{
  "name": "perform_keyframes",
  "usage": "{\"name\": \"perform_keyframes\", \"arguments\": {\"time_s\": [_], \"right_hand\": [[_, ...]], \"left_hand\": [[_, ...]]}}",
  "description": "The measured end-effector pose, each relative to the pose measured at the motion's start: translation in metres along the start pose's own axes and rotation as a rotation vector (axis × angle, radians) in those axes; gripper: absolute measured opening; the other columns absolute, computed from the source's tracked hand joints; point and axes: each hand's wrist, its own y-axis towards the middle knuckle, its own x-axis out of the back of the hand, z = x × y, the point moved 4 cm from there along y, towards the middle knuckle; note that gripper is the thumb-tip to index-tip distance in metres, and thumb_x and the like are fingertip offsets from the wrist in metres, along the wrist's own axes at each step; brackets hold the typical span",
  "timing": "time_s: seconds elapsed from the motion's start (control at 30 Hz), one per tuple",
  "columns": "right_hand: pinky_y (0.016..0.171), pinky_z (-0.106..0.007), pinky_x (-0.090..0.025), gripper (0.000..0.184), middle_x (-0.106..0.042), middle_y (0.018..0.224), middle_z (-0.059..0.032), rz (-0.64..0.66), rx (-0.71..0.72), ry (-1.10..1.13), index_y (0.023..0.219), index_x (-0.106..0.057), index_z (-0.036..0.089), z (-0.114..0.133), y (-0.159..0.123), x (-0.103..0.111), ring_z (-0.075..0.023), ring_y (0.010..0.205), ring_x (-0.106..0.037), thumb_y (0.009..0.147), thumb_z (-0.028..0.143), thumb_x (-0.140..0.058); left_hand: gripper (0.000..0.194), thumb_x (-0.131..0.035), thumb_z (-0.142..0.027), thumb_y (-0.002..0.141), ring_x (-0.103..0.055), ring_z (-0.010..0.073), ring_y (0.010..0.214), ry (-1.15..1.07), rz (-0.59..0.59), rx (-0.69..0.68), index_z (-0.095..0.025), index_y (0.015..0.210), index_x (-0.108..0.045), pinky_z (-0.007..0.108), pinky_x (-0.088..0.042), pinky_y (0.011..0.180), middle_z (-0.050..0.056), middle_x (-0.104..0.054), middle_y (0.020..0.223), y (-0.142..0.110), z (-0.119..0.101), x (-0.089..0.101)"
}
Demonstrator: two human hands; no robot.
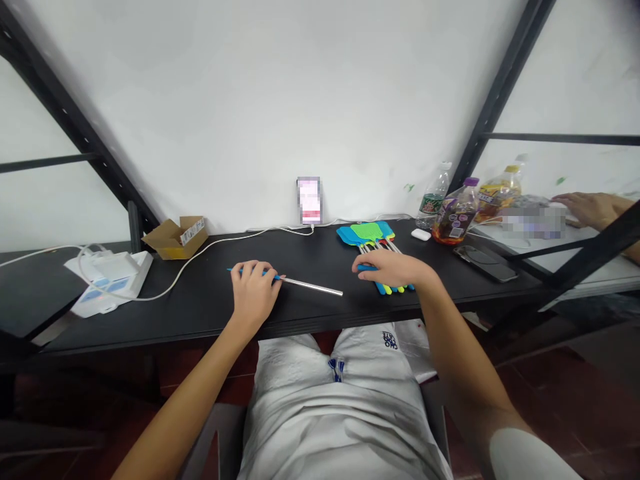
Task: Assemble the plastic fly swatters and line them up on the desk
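My left hand (pixel 254 293) lies over the black desktop, its fingers closed on the blue end of a fly swatter (pixel 314 287). The swatter's bare silver rod sticks out to the right, and its far tip has no grip on it. Most of the blue head is hidden under my fingers. In my right hand (pixel 387 267) a short blue handle (pixel 367 268) is pinched, apart from the rod's tip. Just behind and below that hand lies a pile of fly swatters (pixel 367 232), with blue and green heads, silver rods and coloured handles.
A phone (pixel 310 200) leans on the wall with a white cable. An open cardboard box (pixel 177 239) and a white charger (pixel 117 265) are at left. At right are bottles (pixel 456 213), a white earbud case (pixel 421 235) and a dark phone (pixel 485 263). Another person's hand (pixel 587 208) shows beyond the frame.
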Motion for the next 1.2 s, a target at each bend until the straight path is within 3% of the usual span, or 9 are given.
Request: {"name": "perform_keyframes", "arguments": {"time_s": [0.1, 0.27, 0.37, 0.47, 0.53, 0.63, 0.73, 0.93, 1.2], "right_hand": [[0.098, -0.031, -0.045, 0.038, -0.067, 0.131, -0.0108, -0.002, 0.012, -0.051, 0.127, -0.066, 0.017, 0.002, 0.012, -0.012, -0.0259, 0.118, -0.062, 0.092, 0.019, -0.053], [0.100, -0.035, -0.046, 0.044, -0.065, 0.128, -0.0152, -0.167, 0.023, -0.050, 0.134, -0.062, 0.014, -0.002, 0.032, -0.027, -0.0258, 0.116, -0.062, 0.092, 0.013, -0.049], [0.104, -0.037, -0.045, 0.047, -0.060, 0.135, -0.0158, -0.314, 0.020, -0.003, 0.138, -0.057, 0.013, -0.006, 0.036, -0.025, -0.0245, 0.119, -0.060, 0.092, 0.013, -0.050], [0.102, -0.036, -0.046, 0.036, -0.065, 0.129, -0.0133, -0.410, 0.054, 0.093, 0.128, -0.063, 0.013, 0.001, 0.030, -0.016, -0.0231, 0.115, -0.062, 0.093, 0.018, -0.053], [0.091, -0.031, -0.050, 0.028, -0.071, 0.115, -0.0103, -0.391, 0.084, 0.209, 0.117, -0.067, 0.015, 0.010, 0.025, -0.011, -0.0204, 0.103, -0.066, 0.096, 0.025, -0.053], [0.077, -0.027, -0.050, 0.029, -0.074, 0.097, -0.0067, -0.228, 0.157, 0.344, 0.106, -0.071, 0.016, 0.030, 0.021, -0.014, -0.0181, 0.087, -0.068, 0.098, 0.039, -0.054], [0.070, -0.025, -0.047, 0.029, -0.073, 0.090, -0.0061, -0.110, 0.193, 0.347, 0.100, -0.071, 0.015, 0.045, 0.023, -0.025, -0.0173, 0.080, -0.066, 0.095, 0.042, -0.060], [0.064, -0.026, -0.036, 0.028, -0.067, 0.077, -0.0042, -0.104, 0.151, 0.135, 0.091, -0.069, 0.017, 0.049, 0.031, -0.036, -0.0151, 0.068, -0.057, 0.099, 0.038, -0.053], [0.063, -0.026, -0.032, 0.027, -0.064, 0.075, -0.0027, -0.107, 0.175, 0.109, 0.085, -0.062, 0.018, 0.046, 0.021, -0.024, -0.0144, 0.067, -0.053, 0.102, 0.032, -0.047]], "left_hand": [[0.021, -0.056, -0.028, 0.096, -0.059, 0.0321, 0.095, 0.019, 0.021, 0.020, -0.022, 0.083, -0.071, 0.054, -0.039, 0.091, 0.011, -0.075, 0.095, -0.001, 0.001, -0.001], [0.018, -0.055, -0.025, 0.094, -0.059, 0.0321, 0.091, 0.072, 0.046, 0.003, -0.022, 0.084, -0.070, 0.051, -0.040, 0.085, 0.011, -0.074, 0.091, -0.002, 0.002, -0.005], [0.018, -0.054, -0.021, 0.094, -0.059, 0.0326, 0.092, 0.076, 0.061, 0.007, -0.022, 0.085, -0.069, 0.051, -0.040, 0.085, 0.011, -0.074, 0.092, -0.003, 0.004, -0.006], [0.018, -0.053, -0.019, 0.093, -0.059, 0.0333, 0.094, 0.046, 0.083, 0.022, -0.021, 0.087, -0.070, 0.051, -0.039, 0.085, 0.012, -0.074, 0.095, -0.003, 0.004, -0.006], [0.019, -0.053, -0.018, 0.093, -0.059, 0.0337, 0.095, 0.026, 0.094, 0.031, -0.021, 0.087, -0.071, 0.051, -0.039, 0.085, 0.012, -0.074, 0.096, -0.002, 0.004, -0.006], [0.020, -0.052, -0.019, 0.095, -0.059, 0.0339, 0.095, 0.019, 0.096, 0.033, -0.021, 0.087, -0.071, 0.050, -0.038, 0.084, 0.012, -0.074, 0.097, -0.002, 0.004, -0.005], [0.020, -0.053, -0.019, 0.095, -0.059, 0.0330, 0.094, 0.021, 0.082, 0.016, -0.021, 0.089, -0.071, 0.049, -0.038, 0.083, 0.011, -0.074, 0.097, -0.002, 0.004, -0.004], [0.022, -0.052, -0.023, 0.098, -0.060, 0.0307, 0.091, 0.043, 0.058, 0.010, -0.021, 0.089, -0.072, 0.046, -0.038, 0.081, 0.010, -0.075, 0.096, -0.002, 0.002, -0.002], [0.019, -0.055, -0.021, 0.097, -0.062, 0.0296, 0.092, 0.043, 0.063, -0.014, -0.021, 0.095, -0.074, 0.045, -0.037, 0.080, 0.008, -0.077, 0.099, -0.001, -0.004, -0.002]]}}
